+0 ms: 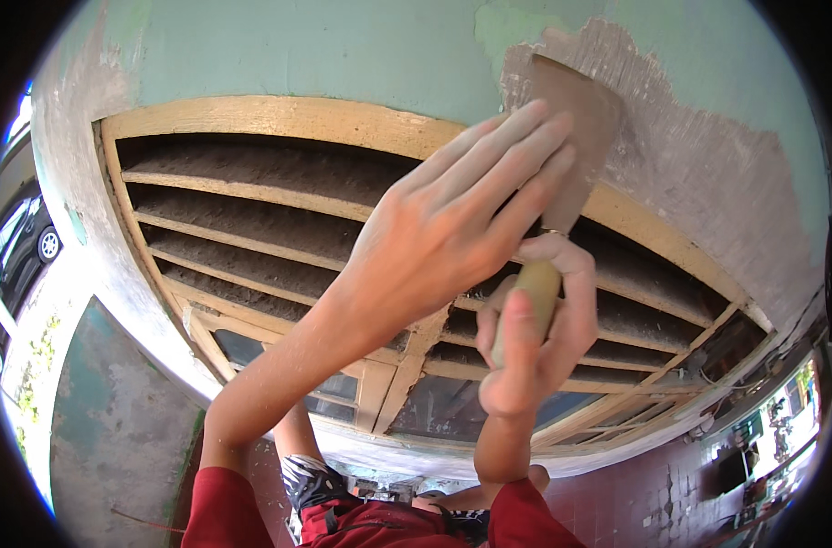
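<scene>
My right hand [571, 315] is wrapped round the yellowish handle [528, 310] of a scraper, its thumb lying along the handle. The scraper's wide, dusty metal blade [588, 119] points up and rests against the wall above the window frame. Dusty and pale at the fingers, my left hand [461, 196] lies flat, with straight fingers over the blade's left side. Part of the blade is hidden beneath those fingers. Around the blade's edge, green paint [343, 55] meets a rough grey scraped patch [699, 155].
Below the wall is a cream wooden louvred vent [279, 114] with dusty slats, and glass panes beneath it. A low wall [123, 420] with worn paint stands at lower left. Beyond it a dark car [27, 242] is parked. Reddish floor tiles [617, 484] lie far below.
</scene>
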Demonstrator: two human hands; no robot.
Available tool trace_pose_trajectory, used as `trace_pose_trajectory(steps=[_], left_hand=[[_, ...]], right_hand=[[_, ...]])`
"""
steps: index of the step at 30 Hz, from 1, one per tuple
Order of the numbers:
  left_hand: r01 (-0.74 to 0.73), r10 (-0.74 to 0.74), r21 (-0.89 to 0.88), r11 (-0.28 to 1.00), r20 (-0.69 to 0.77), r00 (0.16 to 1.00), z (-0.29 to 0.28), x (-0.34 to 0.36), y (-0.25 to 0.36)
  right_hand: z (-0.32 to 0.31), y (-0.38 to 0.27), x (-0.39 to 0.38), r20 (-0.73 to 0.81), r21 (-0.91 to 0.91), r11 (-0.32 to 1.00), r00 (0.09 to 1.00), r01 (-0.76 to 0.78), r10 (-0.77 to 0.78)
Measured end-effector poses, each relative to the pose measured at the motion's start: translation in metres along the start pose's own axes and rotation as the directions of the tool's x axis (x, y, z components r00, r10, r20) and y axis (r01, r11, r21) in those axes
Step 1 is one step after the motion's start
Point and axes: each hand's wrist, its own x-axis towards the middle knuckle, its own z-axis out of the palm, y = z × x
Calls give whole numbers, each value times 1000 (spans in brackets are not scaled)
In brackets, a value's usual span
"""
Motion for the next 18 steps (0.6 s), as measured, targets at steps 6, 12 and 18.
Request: trace_pose_trajectory(steps=[6,12,18], left_hand=[[-60,69,102,993,-84,994,27,28,-8],[-92,122,274,957,-93,988,40,39,-8],[-106,136,267,958,-95,986,38,42,-9]], right_hand=[[-10,-4,4,77,-23,1000,997,4,-2],[-10,-11,2,89,68,992,991,-110,104],[-13,-19,3,132,38,996,988,-86,81]])
